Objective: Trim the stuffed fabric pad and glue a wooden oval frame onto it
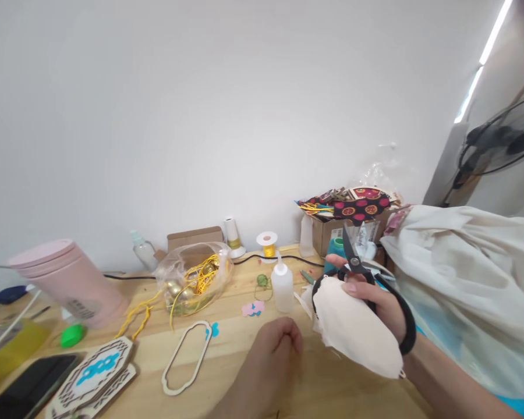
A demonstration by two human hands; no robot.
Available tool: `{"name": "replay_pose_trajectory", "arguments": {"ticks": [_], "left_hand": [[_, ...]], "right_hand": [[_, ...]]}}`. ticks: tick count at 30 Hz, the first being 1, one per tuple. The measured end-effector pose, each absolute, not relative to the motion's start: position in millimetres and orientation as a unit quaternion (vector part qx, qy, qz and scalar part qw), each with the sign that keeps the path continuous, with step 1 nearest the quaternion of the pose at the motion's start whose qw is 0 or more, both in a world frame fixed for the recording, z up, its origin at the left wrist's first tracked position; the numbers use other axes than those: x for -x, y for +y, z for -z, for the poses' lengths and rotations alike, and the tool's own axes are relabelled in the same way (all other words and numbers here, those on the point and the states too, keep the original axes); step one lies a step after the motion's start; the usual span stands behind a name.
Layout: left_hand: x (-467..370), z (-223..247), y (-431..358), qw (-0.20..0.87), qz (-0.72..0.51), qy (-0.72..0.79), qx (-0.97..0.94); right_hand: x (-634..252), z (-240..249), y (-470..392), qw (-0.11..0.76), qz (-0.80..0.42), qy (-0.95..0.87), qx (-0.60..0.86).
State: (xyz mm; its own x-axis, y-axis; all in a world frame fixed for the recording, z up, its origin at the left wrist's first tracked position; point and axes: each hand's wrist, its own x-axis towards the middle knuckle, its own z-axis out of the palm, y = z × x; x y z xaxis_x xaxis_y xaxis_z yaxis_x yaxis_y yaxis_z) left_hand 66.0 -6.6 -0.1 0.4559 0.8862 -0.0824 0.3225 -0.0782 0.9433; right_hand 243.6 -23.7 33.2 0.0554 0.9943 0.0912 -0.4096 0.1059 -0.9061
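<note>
My right hand (386, 305) grips black-handled scissors (353, 259) with the blades pointing up. An off-white oval fabric piece (358, 331) is pinched in the same hand, its thumb lying on the upper edge. A dark rim shows along the fabric's left side, and a loose strip hangs there. My left hand (277, 343) is over the table to the left of the fabric, its fingers curled in. Whatever may be inside them is hidden. Just beyond it stands a white squeeze bottle (282, 288), beside a small pink and blue cutout (253, 308).
A wooden oval frame (186, 358), patterned wooden panels (98, 372) and a phone (30, 384) lie left. Behind are a pink tumbler (70, 282), a plastic bag of yellow cord (196, 279) and a thread spool (268, 247). A full cardboard box (325, 235) and white cloth (467, 262) are right.
</note>
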Motion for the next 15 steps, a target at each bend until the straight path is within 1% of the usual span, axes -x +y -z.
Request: {"name": "replay_pose_trajectory", "arguments": {"ticks": [2, 4, 10, 15], "left_hand": [[-52.8, 0.2, -8.3, 0.536, -0.270, 0.457, -0.656], [-43.7, -1.5, -12.6, 0.536, -0.297, 0.451, -0.649], [-36.7, -3.1, -18.1, 0.603, -0.399, 0.385, -0.573], [-34.6, 11.8, -4.3, 0.589, -0.451, 0.377, -0.554]], "right_hand": [[-239.7, -28.3, -24.5, 0.638, -0.567, -0.374, 0.362], [-233.7, -22.1, -27.3, 0.646, -0.543, -0.391, 0.368], [-213.6, -7.1, -38.0, 0.590, -0.386, -0.587, 0.399], [-206.0, 5.7, -36.9, 0.611, -0.268, -0.632, 0.395]]}}
